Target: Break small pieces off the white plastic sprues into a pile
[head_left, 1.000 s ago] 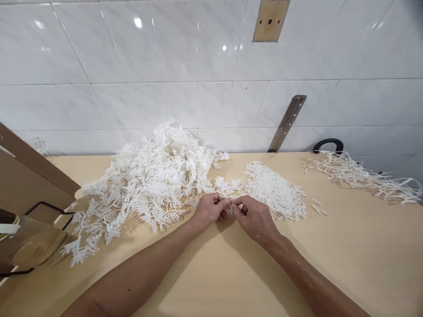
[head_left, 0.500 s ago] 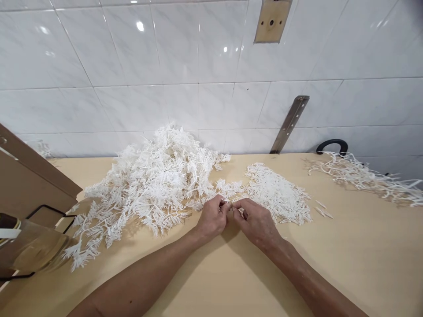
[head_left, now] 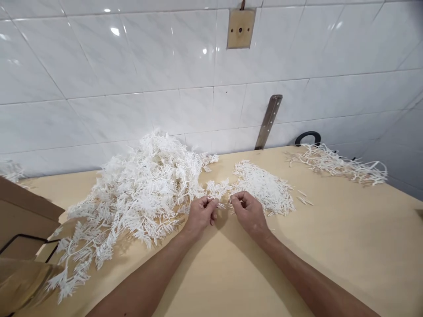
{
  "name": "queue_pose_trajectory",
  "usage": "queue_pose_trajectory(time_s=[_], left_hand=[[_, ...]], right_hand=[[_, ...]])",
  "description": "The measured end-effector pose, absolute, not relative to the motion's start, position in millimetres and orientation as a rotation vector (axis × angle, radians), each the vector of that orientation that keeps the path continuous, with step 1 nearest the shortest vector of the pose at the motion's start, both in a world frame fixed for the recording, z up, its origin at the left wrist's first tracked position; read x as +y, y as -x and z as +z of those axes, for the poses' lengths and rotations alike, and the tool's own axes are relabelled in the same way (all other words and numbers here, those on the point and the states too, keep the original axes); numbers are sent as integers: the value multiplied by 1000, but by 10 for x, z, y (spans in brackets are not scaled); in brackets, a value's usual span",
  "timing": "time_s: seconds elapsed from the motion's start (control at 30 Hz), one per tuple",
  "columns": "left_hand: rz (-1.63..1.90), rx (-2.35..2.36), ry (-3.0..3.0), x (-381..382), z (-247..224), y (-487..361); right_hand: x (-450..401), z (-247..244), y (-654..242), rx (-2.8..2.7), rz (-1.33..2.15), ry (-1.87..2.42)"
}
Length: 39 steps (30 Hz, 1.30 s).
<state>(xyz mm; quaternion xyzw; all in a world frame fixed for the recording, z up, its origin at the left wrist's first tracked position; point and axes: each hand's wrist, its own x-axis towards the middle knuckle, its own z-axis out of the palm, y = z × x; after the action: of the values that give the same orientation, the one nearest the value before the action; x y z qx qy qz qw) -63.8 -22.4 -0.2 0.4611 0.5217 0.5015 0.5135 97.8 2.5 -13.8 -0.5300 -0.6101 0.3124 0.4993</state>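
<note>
From the head view, I saw the table (head_left: 346,237) back onto the tiled wall (head_left: 191,66), wood showing broadly at the right and between the forearms. A big white heap (head_left: 142,189) crowded the left; a smaller white pile (head_left: 264,187) lay just past the right hand (head_left: 251,215). The brown box (head_left: 23,220) was cut off at the left, and fingers hid most of the work. The left hand (head_left: 200,215) pinched a white sprig (head_left: 220,205) between thumb and finger; the right, palm down, pinched white slivers (head_left: 231,213), hard to make out, a narrow gap apart.
</note>
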Motion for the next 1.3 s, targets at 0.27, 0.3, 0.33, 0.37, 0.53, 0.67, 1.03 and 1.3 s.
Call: queue_pose_trajectory(time_s=[0.27,0.3,0.33,0.37,0.53,0.67,1.03,1.3], left_hand=[[1220,1169,-981,-172,34,690],[1214,1171,-977,-173,36,687],[1207,1173,-976,-174,36,684],[1199,1176,-978,-175,35,682],[1189,1205,-1020,-190,31,673],[1152,1261,-1071,-214,45,652],[1146,1302,-1135,-242,73,601],[1154,1306,-1184,-242,9,622]], right_hand=[[305,30,-1604,-1435,260,1490],[342,39,-1671,-1505,200,1515],[365,49,-1716,-1552,131,1517],[371,61,-1734,-1588,72,1496],[161,143,-1462,-1752,212,1193],[-27,81,-1134,-1911,410,937],[-74,-50,-1008,-1951,563,1049],[-54,8,-993,-1849,1029,1208]])
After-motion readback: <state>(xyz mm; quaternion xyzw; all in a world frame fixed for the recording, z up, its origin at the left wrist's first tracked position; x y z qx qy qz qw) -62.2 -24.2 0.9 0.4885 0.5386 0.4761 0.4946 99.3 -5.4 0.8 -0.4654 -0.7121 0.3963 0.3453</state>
